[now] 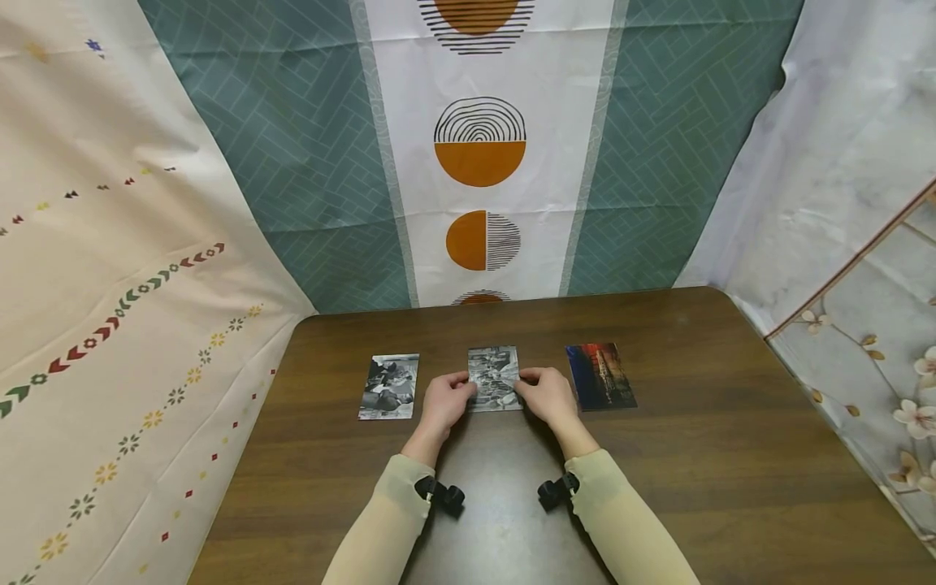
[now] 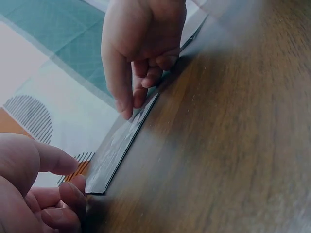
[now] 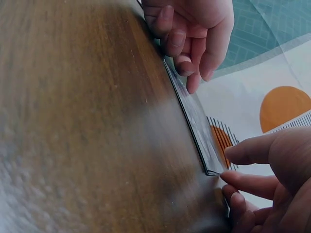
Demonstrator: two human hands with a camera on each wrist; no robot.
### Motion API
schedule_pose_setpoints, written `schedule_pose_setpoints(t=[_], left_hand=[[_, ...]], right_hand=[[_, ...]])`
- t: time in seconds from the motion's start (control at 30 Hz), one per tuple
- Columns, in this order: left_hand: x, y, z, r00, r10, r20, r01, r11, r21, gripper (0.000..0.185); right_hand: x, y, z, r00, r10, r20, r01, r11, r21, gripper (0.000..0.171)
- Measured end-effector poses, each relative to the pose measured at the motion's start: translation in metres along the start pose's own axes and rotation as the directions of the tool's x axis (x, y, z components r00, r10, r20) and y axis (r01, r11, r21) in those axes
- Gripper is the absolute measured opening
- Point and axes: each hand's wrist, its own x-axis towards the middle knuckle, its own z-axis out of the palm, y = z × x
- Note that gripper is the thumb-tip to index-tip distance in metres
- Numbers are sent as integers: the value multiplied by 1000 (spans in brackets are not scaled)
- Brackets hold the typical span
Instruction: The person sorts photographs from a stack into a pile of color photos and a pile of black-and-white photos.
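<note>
Three photo cards lie in a row on the brown table (image 1: 658, 455). A black-and-white photo (image 1: 388, 387) is on the left, a colourful photo (image 1: 600, 375) on the right. Between them is the middle black-and-white photo (image 1: 494, 375). My left hand (image 1: 455, 388) pinches its left edge and my right hand (image 1: 532, 383) pinches its right edge, fingers curled. In the left wrist view my left fingertips (image 2: 73, 190) meet the photo's near corner (image 2: 119, 143), and the right hand (image 2: 138, 53) touches its far end. The right wrist view has the right hand (image 3: 243, 170) at the photo's corner (image 3: 197, 121).
Patterned cloths hang behind and beside the table: a teal and white one with orange circles (image 1: 478, 154) at the back, a cream one (image 1: 110, 325) on the left, a floral one (image 1: 863, 341) on the right. Black wrist camera mounts (image 1: 444, 494) sit on both sleeves.
</note>
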Motion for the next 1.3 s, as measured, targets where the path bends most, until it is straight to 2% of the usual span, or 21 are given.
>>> schedule_pose_setpoints(t=[0.17,0.33,0.63,1.0,1.13,1.3], left_hand=[[1,0,0,1000,-24,15,25,997,-71,41],[1,-1,0,999,-38,-5,37,993,-115,40],[-2,0,0,998,-13,-55,5,989,-147,38],[-1,3,-2,999,9,-41,-19,965,-263,41],[0,5,-7,999,23,-36,-31,963,-268,42],[1,5,-16,998,54,-24,-58,972,-227,42]], right_hand=[[0,1,0,1000,-4,-5,4,1000,13,36],[0,1,2,1000,6,-17,-5,998,63,38],[-3,-4,3,999,23,-37,-17,988,155,37],[-1,-7,4,998,19,-59,-4,972,233,41],[-1,-10,4,998,14,-55,0,969,246,43],[-2,-17,5,999,15,-41,-3,965,263,45]])
